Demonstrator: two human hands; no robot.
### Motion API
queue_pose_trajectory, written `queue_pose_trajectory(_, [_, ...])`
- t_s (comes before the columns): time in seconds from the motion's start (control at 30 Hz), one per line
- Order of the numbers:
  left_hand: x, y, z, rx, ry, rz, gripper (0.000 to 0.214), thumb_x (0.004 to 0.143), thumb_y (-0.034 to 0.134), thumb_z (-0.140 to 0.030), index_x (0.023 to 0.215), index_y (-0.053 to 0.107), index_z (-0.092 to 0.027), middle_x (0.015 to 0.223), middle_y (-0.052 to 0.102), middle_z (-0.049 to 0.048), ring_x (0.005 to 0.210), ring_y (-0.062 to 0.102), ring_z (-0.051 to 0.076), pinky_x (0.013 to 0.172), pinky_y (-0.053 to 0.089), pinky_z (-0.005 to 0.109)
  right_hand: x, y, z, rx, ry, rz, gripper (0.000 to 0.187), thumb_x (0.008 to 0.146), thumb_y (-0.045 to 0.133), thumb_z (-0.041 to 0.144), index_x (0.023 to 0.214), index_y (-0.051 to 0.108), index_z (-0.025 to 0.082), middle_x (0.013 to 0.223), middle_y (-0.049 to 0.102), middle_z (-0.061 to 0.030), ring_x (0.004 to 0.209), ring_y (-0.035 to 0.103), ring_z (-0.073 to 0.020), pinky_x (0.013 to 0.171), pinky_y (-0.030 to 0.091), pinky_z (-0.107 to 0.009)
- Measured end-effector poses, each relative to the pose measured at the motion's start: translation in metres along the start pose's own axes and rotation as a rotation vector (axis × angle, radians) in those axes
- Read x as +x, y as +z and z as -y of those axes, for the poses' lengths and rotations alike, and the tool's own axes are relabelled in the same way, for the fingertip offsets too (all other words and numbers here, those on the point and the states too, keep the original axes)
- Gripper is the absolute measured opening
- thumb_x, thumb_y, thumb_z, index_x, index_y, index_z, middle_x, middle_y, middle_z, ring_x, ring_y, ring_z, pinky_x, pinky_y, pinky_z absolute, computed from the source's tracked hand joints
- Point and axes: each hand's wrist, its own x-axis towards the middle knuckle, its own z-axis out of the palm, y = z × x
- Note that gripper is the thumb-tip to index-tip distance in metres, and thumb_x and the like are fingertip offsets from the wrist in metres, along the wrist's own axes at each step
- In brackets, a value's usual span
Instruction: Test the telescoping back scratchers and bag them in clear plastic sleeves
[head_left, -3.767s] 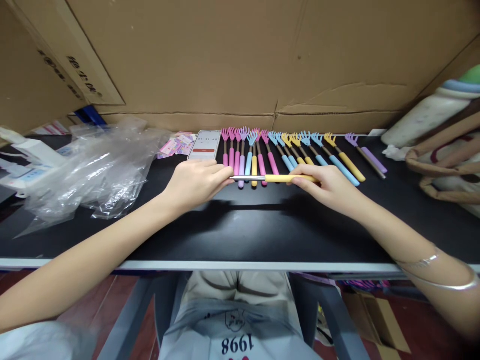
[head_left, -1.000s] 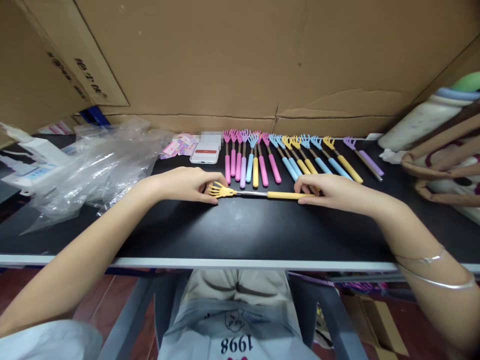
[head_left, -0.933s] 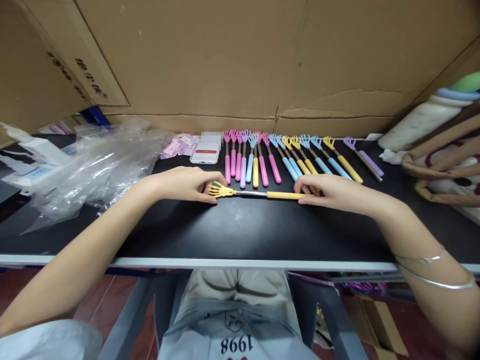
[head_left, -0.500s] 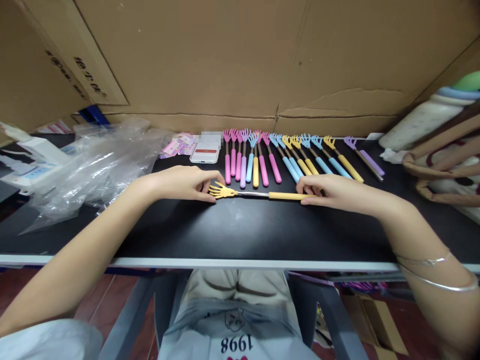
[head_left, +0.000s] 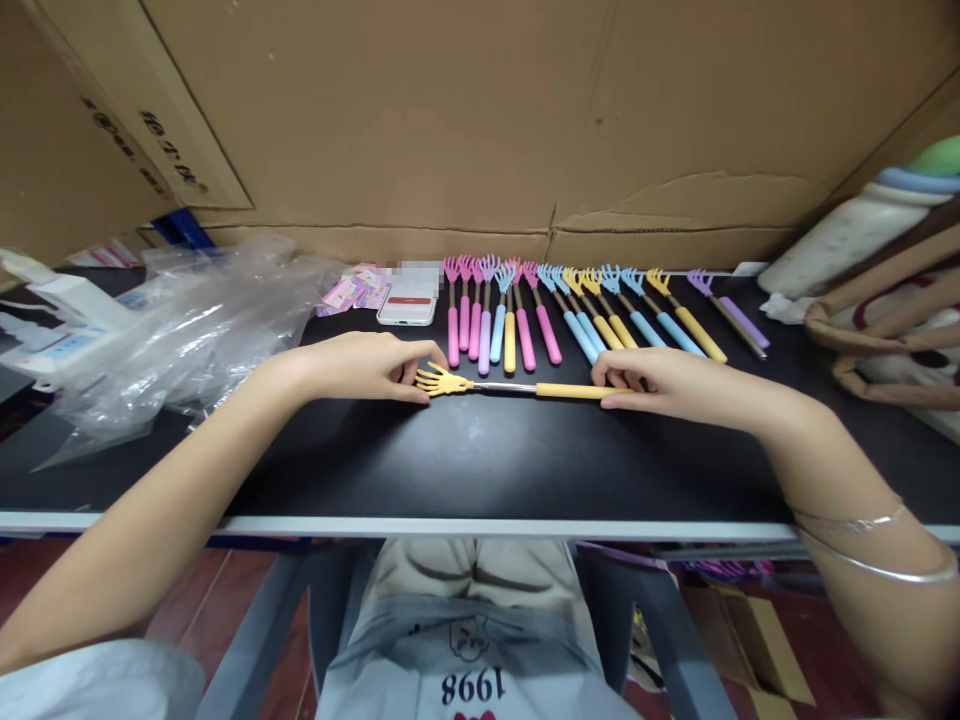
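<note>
A yellow back scratcher (head_left: 573, 391) lies level across the black table, its hand-shaped head to the left and part of its metal rod showing. My left hand (head_left: 367, 366) pinches the tips of that head between thumb and fingers. At the other end, my right hand (head_left: 660, 382) is closed round the yellow handle, whose end is hidden by the fingers. Just behind, several more back scratchers (head_left: 523, 335) in pink, purple, blue and yellow stand in a row, heads toward the cardboard. At the row's right end lies a purple back scratcher (head_left: 742, 325) with its handle apart from its head.
Clear plastic bags (head_left: 202, 330) and a white power strip (head_left: 56, 345) occupy the left side. A phone (head_left: 409, 305) lies beside small printed cards (head_left: 356, 290). On the right are a white bottle (head_left: 847, 235) and a brown-handled bag (head_left: 885, 330). Cardboard (head_left: 420, 120) walls the back.
Almost nothing differs. Both hands keep their hold on the yellow back scratcher, and the view has shifted very slightly.
</note>
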Motion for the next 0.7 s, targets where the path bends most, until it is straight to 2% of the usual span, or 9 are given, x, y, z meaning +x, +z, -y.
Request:
queue_pose_trajectory(0.4, [-0.0010,-0.0003,-0.0004,-0.012,0.013,-0.010,0.038,0.088,0.050,-0.046,0.121,0.050,-0.029,0.081,0.065,-0.0037,0.066,0.059,0.012,0.057,0.034,0.021,0.0014,0.0037,-0.0039,-0.007,-0.002,-0.021,0.033,0.085,0.050,0.055,0.088,0.054,0.022,0.071,0.050,0.0008,0.060,0.043,-0.0114,0.053,0.029,-0.023])
queue_pose_trajectory(0.7, [0.0000,0.0020,-0.0003,0.009,0.006,-0.018,0.041,0.090,0.046,-0.045,0.127,0.046,-0.028,0.087,0.068,-0.0026,0.068,0.060,0.012,0.059,0.035,0.019,-0.0005,0.0032,-0.0038,0.002,-0.037,-0.015,0.035,0.087,0.049,0.057,0.087,0.055,0.022,0.069,0.049,0.0012,0.060,0.044,-0.0109,0.054,0.029,-0.022])
